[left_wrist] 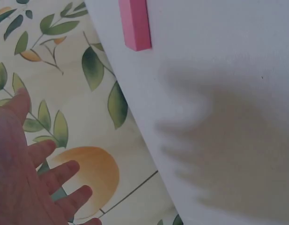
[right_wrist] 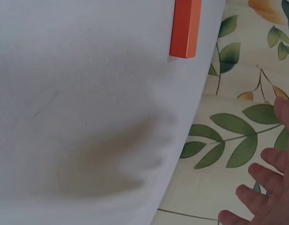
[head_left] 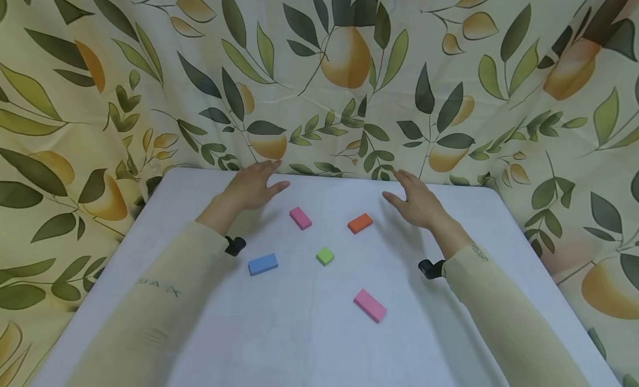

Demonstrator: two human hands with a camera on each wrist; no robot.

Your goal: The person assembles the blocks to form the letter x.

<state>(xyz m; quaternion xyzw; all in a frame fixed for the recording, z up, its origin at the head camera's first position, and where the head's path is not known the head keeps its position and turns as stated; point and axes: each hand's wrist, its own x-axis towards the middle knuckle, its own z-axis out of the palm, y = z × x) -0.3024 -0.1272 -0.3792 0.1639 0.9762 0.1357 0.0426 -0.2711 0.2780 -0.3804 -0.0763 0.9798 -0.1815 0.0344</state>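
Note:
Both hands hover over the far part of a white table, fingers spread and nothing in them. My left hand (head_left: pixel 252 186) is nearest to a pink block (head_left: pixel 300 218), which lies to its right; that block's end also shows at the top of the left wrist view. My right hand (head_left: pixel 416 201) is up and to the right of an orange block (head_left: pixel 360 223). Closer in lie a blue block (head_left: pixel 263 264), a small green block (head_left: pixel 325 256) and a second pink block (head_left: pixel 370 305). None of the blocks touch one another.
The white tabletop (head_left: pixel 299 342) ends at the back against a curtain (head_left: pixel 344 126) printed with leaves and fruit, which also hangs along both sides. Each wrist carries a small black camera (head_left: pixel 235 245). Shadows of the hands fall on the table.

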